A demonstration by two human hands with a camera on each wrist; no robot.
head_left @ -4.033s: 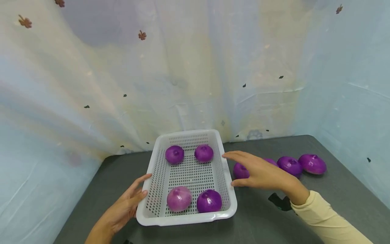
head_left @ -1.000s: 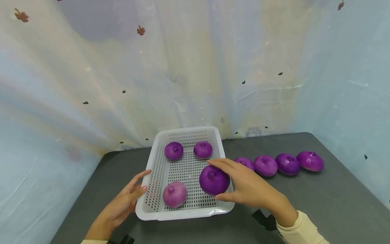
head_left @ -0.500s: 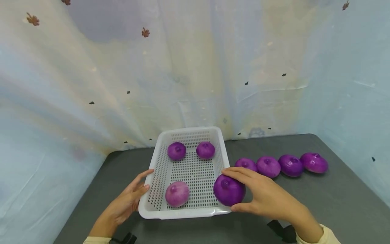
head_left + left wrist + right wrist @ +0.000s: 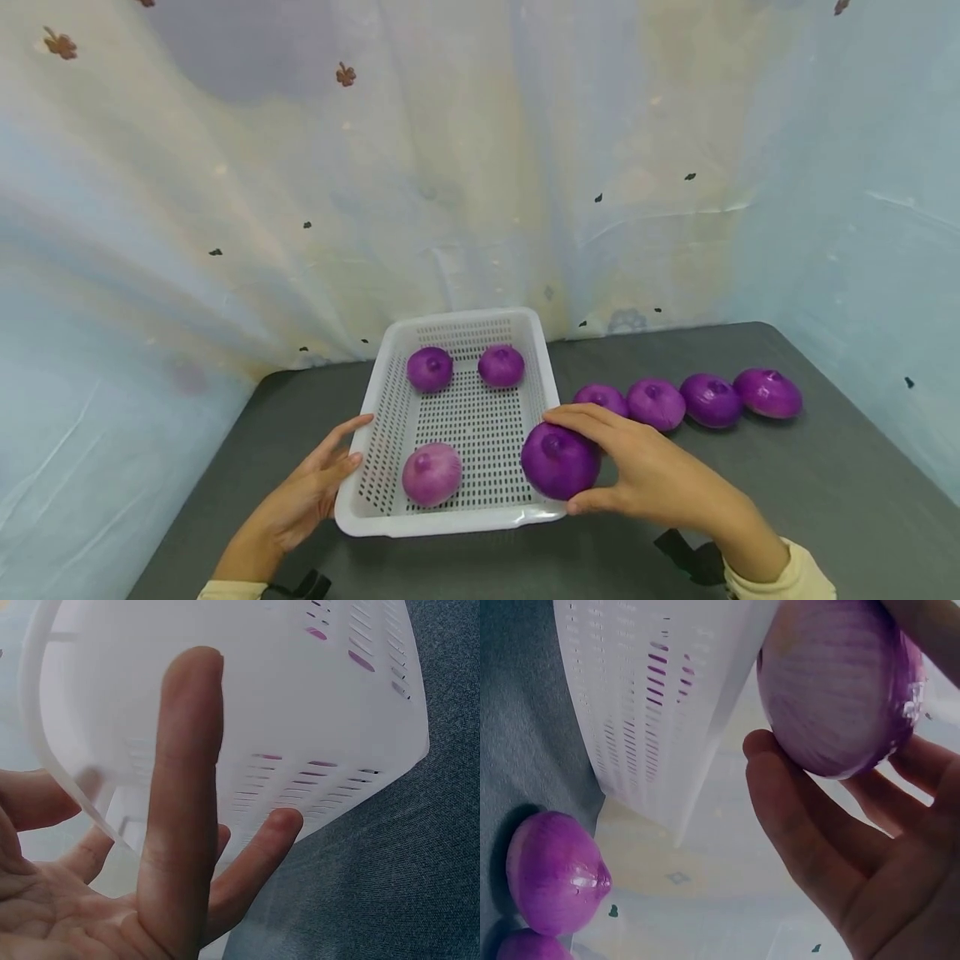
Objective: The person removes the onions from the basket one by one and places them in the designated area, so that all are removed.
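A dark purple onion (image 4: 560, 460) is held in my right hand (image 4: 652, 475), thumb below and fingers over it, above the front right rim of the white perforated basket (image 4: 450, 523). From the right wrist view, the same onion (image 4: 832, 690) hangs beside the basket's outer wall (image 4: 652, 712). My left hand (image 4: 303, 500) is at the basket's left side, index finger and thumb touching the rim. Its fairly straight fingers (image 4: 184, 802) lie along the outer wall in the left wrist view. Inside the basket sit a paler onion (image 4: 432, 474) in front and two purple onions (image 4: 430, 369) at the back.
To the right of the basket, several purple onions (image 4: 711, 401) lie in a row on the dark grey table (image 4: 630, 558). A pale patterned curtain (image 4: 465, 167) hangs behind the table and along its sides.
Four seconds ago the dark onion lay in the basket's front right corner, with my right hand off it. My right hand has since gripped it, lifted it and carried it rightward over the rim.
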